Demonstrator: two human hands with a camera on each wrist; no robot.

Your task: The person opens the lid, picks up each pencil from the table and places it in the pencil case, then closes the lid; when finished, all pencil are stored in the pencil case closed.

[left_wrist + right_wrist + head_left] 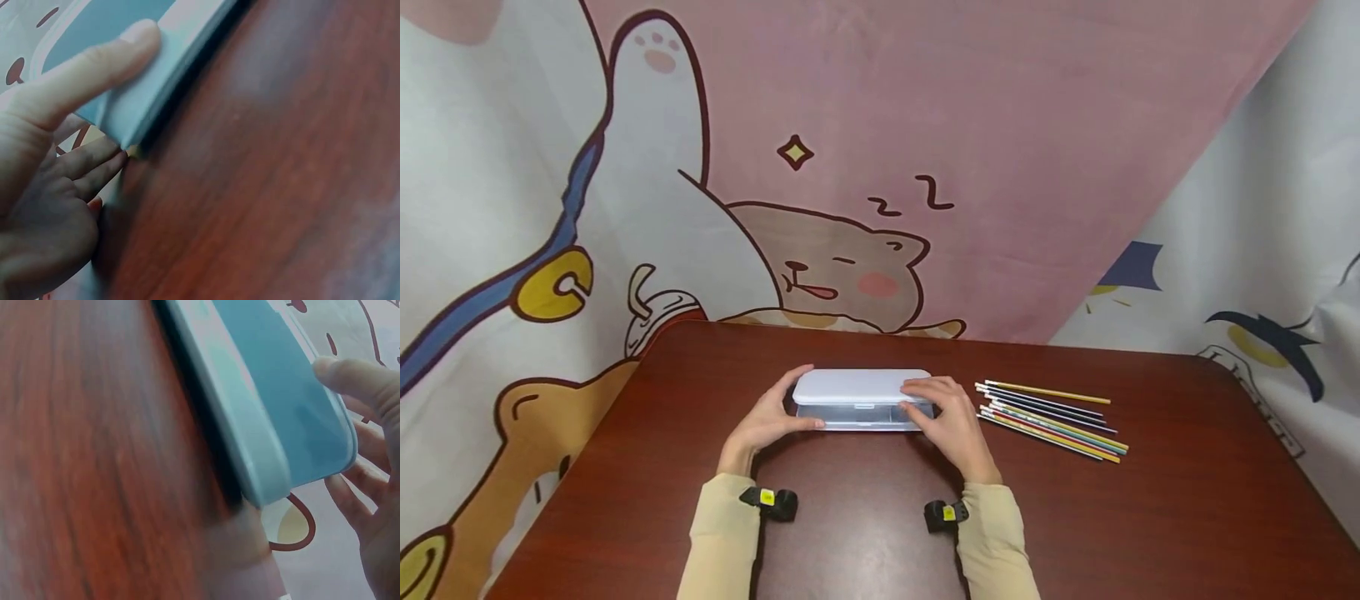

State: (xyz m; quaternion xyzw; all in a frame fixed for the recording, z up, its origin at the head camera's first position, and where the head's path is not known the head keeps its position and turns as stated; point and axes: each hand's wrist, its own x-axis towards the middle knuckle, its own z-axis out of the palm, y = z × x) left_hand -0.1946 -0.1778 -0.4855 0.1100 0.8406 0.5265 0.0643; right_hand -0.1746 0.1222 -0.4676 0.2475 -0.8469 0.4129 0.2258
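A pale blue-white pencil case [859, 388] lies on the dark red-brown table [865, 533], its lid tilted slightly above the base. My left hand [772, 414] grips its left end, thumb along the front and fingers round the far side. In the left wrist view the thumb [100, 62] presses the case [147, 103] while the other fingers [87, 165] lie behind it. My right hand [950, 417] holds the right end with fingers on the lid. The right wrist view shows the case [275, 406] with fingertips [340, 372] at its edge.
A bundle of several coloured pencils [1049, 413] lies on the table just right of my right hand. A cartoon-printed cloth [880, 167] hangs behind the table. The table's rounded far edge runs close behind the case.
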